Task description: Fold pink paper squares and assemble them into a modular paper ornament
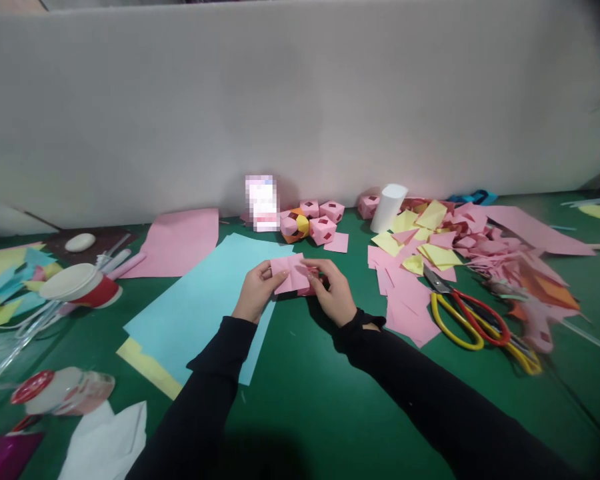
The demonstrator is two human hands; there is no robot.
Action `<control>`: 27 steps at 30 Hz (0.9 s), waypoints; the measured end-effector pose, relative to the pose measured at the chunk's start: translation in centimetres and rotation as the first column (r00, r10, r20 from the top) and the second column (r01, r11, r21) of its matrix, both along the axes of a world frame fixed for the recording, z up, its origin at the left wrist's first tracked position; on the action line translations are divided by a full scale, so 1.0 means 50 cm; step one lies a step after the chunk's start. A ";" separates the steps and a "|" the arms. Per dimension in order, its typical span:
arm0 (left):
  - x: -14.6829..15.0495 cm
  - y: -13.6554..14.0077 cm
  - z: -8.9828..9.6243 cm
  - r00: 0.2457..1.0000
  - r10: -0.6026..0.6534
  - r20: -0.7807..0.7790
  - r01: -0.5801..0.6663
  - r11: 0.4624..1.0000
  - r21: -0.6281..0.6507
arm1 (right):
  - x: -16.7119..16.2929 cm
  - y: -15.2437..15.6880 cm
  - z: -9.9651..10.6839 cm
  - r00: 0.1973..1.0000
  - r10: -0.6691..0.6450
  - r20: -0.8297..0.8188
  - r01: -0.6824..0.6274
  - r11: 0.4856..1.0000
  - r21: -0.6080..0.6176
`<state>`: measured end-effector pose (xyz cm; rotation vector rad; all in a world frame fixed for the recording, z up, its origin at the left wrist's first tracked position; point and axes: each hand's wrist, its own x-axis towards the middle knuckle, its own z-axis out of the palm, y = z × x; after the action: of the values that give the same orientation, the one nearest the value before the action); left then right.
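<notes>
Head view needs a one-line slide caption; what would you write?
Left hand and right hand hold creased pink paper above a green table, light-blue paper lying to the left.

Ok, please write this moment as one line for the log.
left hand: grips creased pink paper | right hand: on its right edge | at left: blue sheet | at right: scissors

Soft light, dark upper-right corner

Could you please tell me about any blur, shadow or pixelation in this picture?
Head view: the held pink paper is fairly clear; the bright screen is pixelated; the bottle at left looks soft; the top-right corner is dark; shadow darkens the table at bottom centre.
</notes>
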<state>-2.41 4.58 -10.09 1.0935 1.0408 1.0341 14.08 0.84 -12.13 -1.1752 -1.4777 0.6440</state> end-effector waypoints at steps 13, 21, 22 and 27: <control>-0.008 0.003 -0.008 0.998 0.006 0.056 -0.005 1.000 -0.019 | -0.017 -0.021 0.023 0.953 -0.073 0.295 0.087 0.996 -0.035; -0.007 -0.001 -0.004 0.999 -0.051 0.015 0.050 0.998 0.036 | -0.011 -0.005 0.012 0.976 -0.136 0.170 0.139 0.990 -0.006; -0.007 -0.002 -0.003 0.998 -0.064 0.007 0.063 0.997 0.044 | -0.010 -0.004 0.011 0.978 -0.142 0.155 0.145 0.989 -0.003; -0.006 -0.008 0.004 0.983 -0.184 -0.019 0.185 0.979 0.087 | -0.007 0.001 0.011 0.978 -0.187 0.096 0.187 0.982 0.011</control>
<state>-2.72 4.19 -9.91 1.2448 0.8905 0.9330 13.72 0.87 -11.56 -1.3416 -1.4263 0.4622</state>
